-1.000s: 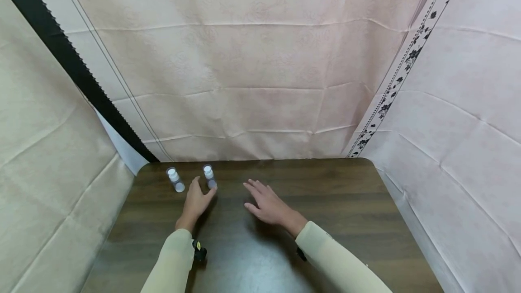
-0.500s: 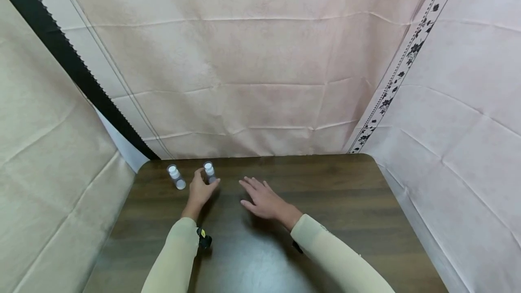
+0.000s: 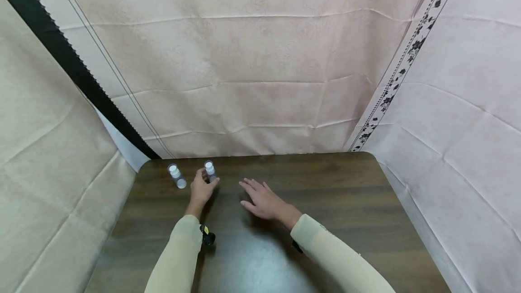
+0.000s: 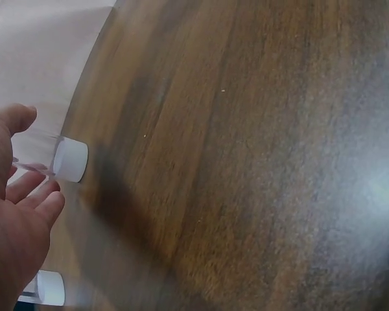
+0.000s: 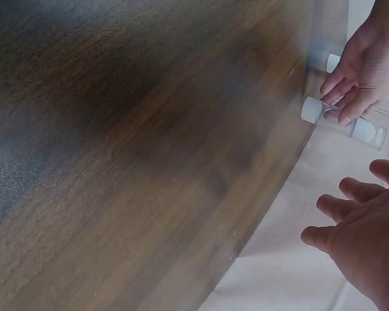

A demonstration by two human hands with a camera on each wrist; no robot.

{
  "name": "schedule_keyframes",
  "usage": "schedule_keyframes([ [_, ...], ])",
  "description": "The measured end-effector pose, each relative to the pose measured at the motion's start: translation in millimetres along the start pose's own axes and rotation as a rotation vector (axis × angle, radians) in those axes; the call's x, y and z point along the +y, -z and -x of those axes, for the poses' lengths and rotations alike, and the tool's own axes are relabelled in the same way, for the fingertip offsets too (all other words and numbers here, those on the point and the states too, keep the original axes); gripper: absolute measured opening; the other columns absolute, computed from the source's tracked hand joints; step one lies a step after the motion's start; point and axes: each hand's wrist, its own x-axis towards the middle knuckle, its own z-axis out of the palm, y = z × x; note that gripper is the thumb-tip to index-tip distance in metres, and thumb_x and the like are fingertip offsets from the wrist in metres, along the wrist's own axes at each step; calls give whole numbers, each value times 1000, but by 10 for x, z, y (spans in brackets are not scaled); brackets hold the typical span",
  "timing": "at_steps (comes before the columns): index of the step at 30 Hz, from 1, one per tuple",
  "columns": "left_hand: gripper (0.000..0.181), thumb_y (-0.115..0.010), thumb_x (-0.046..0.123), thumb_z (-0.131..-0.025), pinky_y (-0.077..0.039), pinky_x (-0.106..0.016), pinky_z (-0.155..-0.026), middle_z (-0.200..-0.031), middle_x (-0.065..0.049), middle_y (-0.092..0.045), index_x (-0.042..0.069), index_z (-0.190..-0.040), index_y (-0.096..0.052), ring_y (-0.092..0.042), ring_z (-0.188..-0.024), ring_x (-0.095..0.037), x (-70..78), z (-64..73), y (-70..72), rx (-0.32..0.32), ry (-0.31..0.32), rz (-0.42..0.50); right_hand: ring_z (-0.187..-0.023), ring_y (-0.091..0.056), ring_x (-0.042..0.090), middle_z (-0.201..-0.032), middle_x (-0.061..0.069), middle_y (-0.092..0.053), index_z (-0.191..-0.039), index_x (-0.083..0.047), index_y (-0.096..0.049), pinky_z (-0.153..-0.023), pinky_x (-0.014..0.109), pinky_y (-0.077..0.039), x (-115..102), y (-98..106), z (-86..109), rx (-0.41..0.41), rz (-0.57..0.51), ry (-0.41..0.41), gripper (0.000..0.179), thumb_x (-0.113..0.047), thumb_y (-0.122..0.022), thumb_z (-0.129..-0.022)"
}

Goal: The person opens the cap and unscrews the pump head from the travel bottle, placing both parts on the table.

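Two small clear bottles with white ends stand near the table's far left corner. My left hand (image 3: 200,192) is at the right-hand bottle (image 3: 209,167), thumb on its near right side and fingers round the left. In the right wrist view, that hand's fingers (image 5: 353,100) grip the bottle's clear middle between white ends. Just left of this hand is the second bottle (image 3: 177,176), untouched. My right hand (image 3: 264,201) hovers over the table to the right, palm down, fingers spread and holding nothing. The left wrist view shows the bottle's white end (image 4: 71,159) beyond my fingertips.
A dark wooden table (image 3: 325,202) lies under both hands, its rounded far edge meeting a hanging pale cloth (image 3: 260,67). More cloth walls (image 3: 460,116) close in the sides. Light glares off the table's near middle.
My left hand has moved slightly forward and right, its thumb and fingers closing round the right-hand bottle. The right hand shifted a little left, then stayed still. The bottles keep their places.
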Motion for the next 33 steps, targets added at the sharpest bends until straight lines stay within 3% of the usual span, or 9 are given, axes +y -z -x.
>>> schedule_keyframes([
  [10,57,-77,12,-92,-48,-56,-109,-137,-32,-61,-5,-140,-51,-60,-128,-45,-36,10,-26,10,12,11,-157,-25,31,-172,6,-23,-166,-20,-21,-124,61,-23,-31,-39,33,-20,-7,-25,67,-52,-39,-109],
  [17,51,-75,16,-94,-48,-58,-106,-131,-31,-65,-4,-137,-55,-62,-124,-46,-40,-23,-39,28,-29,-59,-158,-25,29,-172,4,-24,-166,-21,-22,-124,61,-23,-21,-46,27,-6,-14,-39,66,-50,-42,-110],
  [24,47,-75,14,-95,-47,-58,-105,-128,-30,-66,-3,-136,-57,-61,-123,-46,-35,-1,-62,38,-43,-72,-157,-26,30,-172,5,-24,-166,-21,-22,-124,61,-24,-14,-6,42,11,-36,-39,67,-51,-41,-109],
  [33,42,-77,13,-93,-52,-55,-101,-123,-29,-69,-3,-128,-61,-66,-116,-43,56,137,-134,68,-143,-31,-158,-25,29,-172,6,-22,-166,-21,-21,-124,60,-24,22,117,167,45,-3,-15,67,-51,-40,-110],
])
